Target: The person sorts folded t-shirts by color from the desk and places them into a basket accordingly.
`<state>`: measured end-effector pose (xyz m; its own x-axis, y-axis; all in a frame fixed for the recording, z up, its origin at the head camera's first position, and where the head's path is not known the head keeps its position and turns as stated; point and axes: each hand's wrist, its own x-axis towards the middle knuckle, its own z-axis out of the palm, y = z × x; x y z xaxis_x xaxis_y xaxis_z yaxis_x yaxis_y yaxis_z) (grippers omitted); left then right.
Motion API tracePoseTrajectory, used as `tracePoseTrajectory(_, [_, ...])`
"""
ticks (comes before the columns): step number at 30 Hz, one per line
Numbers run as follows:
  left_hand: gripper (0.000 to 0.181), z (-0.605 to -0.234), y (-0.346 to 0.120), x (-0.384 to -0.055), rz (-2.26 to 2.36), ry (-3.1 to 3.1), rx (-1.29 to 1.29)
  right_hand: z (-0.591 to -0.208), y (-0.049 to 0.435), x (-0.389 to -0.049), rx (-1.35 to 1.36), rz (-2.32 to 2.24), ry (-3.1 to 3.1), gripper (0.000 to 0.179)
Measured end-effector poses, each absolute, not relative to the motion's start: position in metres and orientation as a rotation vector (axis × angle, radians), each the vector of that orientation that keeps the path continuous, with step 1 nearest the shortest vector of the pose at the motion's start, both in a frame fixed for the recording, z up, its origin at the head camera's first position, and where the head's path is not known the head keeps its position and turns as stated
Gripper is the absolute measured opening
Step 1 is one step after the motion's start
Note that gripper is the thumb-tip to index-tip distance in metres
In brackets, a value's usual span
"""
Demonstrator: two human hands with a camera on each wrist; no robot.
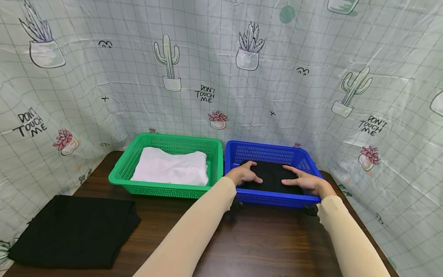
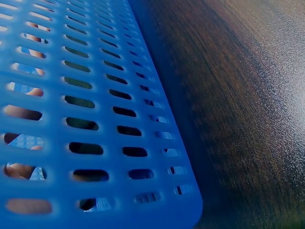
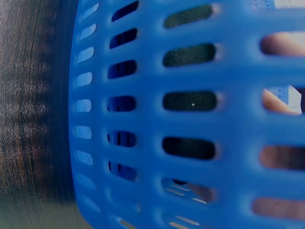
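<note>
A folded black cloth (image 1: 271, 175) lies inside the blue basket (image 1: 277, 198) at the right of the table. My left hand (image 1: 243, 174) reaches over the near rim and touches the cloth's left part, thumb and forefinger extended on top. On the right part rests my right hand (image 1: 306, 181), its thumb and forefinger likewise straight and pointing inward. The remaining fingers of both hands are hidden in the head view. Through slots in the basket wall (image 2: 52, 107), the left wrist view shows bits of fingers; dark cloth (image 3: 189, 101) shows through the slots in the right wrist view.
Left of the blue basket stands a green basket (image 1: 166, 190) holding folded white cloth (image 1: 171, 167). Another folded black cloth (image 1: 74, 231) lies on the brown wooden table (image 1: 263, 242) at the front left. A curtain printed with potted plants (image 1: 221, 69) hangs behind the table and along its sides.
</note>
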<state>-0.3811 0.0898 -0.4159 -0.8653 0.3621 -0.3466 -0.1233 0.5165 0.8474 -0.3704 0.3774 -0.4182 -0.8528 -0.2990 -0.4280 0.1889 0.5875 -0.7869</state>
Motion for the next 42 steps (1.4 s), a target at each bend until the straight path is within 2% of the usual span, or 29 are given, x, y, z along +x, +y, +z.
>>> tracePoseTrajectory(13, [0.074, -0.413, 0.082, -0.372, 1.409, 2.165, 0.155, -0.414, 0.362, -0.365, -0.071, -1.187, 2.274, 0.103])
tracePoseTrajectory(19, [0.083, -0.402, 0.071, -0.368, 1.312, 2.167, 0.124, -0.406, 0.345, -0.361, -0.099, -1.067, 2.396, 0.095])
tracePoseTrajectory(27, [0.077, -0.372, 0.054, -0.344, 1.342, 2.084, 0.342, -0.381, 0.328, -0.342, -0.187, -0.993, 2.588, 0.084])
tracePoseTrajectory(35, [0.065, -0.32, -0.003, -0.32, 1.427, 2.032, 0.538, -0.348, 0.289, -0.304, -0.417, -1.103, 2.696, 0.078])
tracePoseTrajectory(42, [0.06, -0.293, -0.093, -0.291, 1.448, 2.14, 0.674, -0.337, 0.252, -0.266, -0.526, -1.347, 2.567, 0.071])
